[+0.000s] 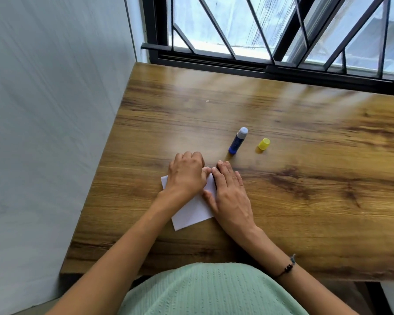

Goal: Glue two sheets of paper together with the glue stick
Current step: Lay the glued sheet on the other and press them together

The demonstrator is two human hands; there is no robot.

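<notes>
The white paper [192, 211] is lying near the worktop [305, 178] front edge, showing as one stacked piece. The left hand [185, 176], fingers bent, and the flat right hand [229, 192] are pressing it. Uneven pressure could be shifting the sheets askew. One uncapped glue stick [237, 141] and one yellow cap [264, 144] are standing beyond.

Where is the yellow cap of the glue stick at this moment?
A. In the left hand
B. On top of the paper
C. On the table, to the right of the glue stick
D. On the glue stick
C: the yellow cap stands alone on the table, apart from the open glue stick, while both hands press the paper.
</notes>
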